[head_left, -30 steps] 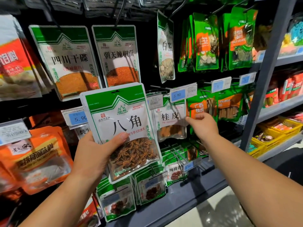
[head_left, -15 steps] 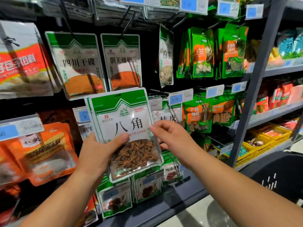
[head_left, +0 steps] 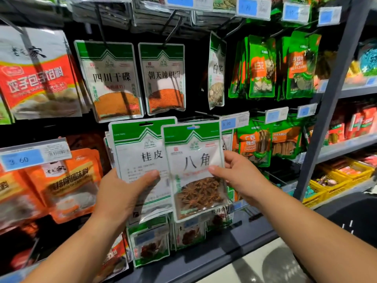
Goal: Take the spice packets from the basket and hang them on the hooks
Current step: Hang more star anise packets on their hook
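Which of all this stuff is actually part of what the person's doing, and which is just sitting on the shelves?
Part of the job:
star anise packet in the right hand; cinnamon-bark packet in the left hand; black hooks.

Just there:
chilli powder packets already hung; orange seasoning packets; yellow crates; price tag.

Left hand (head_left: 122,194), right hand (head_left: 242,180) raised, thumbs pinching, fingers likely curled.

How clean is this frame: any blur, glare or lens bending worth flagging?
Head view: labels on the star anise packet and cinnamon packet are legible; top price tags are smeared; glare whitens the star anise packet near the right hand; wide-angle bending tilts the grey shelf post.
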A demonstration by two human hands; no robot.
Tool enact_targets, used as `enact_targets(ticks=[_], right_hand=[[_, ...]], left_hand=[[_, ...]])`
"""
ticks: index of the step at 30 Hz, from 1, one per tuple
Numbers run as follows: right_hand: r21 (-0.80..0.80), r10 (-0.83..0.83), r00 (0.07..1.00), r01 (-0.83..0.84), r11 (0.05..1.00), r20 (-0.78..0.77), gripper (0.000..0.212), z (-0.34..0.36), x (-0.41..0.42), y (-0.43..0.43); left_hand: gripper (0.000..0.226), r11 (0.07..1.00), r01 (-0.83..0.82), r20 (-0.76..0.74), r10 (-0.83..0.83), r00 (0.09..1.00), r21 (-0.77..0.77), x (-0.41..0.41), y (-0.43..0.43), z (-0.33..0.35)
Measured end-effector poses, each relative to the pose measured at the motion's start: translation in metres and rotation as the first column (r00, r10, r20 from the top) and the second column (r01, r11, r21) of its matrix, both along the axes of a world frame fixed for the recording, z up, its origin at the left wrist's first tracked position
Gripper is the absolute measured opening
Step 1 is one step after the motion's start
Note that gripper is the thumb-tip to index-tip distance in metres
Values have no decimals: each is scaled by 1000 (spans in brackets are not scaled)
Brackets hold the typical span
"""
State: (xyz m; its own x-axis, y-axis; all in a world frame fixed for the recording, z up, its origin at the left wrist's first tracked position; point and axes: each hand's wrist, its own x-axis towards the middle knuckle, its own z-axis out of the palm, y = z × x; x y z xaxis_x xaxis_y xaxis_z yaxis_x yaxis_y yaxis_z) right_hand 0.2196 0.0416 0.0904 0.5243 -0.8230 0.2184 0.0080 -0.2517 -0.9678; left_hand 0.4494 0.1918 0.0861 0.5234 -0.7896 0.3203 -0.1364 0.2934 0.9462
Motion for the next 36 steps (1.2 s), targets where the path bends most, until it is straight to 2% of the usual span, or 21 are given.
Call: enact_targets(ticks=[3, 6, 11, 16, 22, 26, 32, 36], right_hand=[[39, -19, 998, 21, 999, -55, 25, -9, -21, -20], [112, -81, 991, 93, 989, -103, 22, -26, -33, -34], [164, -142, 983, 160, 973, -115, 20, -39, -35, -43], [160, -155, 987, 158, 974, -33, 17, -36, -19, -45], [149, -116, 993, 111, 983, 28, 21, -33, 7, -42], [133, -130, 991, 124, 983, 40, 20, -36, 20, -42], [115, -158, 987, 155, 981, 18, 18, -37, 28, -42], [130, -197, 980, 195, 972, 4, 15, -36, 34, -44]], left_hand=[[28, 999, -41, -11, 41, 999, -5, 11, 6, 1], [30, 997, -80, 1, 80, 997, 0, 19, 10, 2], [71, 991, -134, -9, 134, 991, 16, 32, 11, 1], [82, 990, -137, -7, 137, 990, 8, 33, 10, 1], [73, 991, -134, 7, 134, 991, 16, 33, 10, 0], [53, 989, -146, 48, 144, 988, 19, 32, 11, 1], [66, 989, -145, 42, 144, 989, 27, 39, 10, -2], [61, 990, -138, 37, 137, 990, 23, 37, 11, -1]])
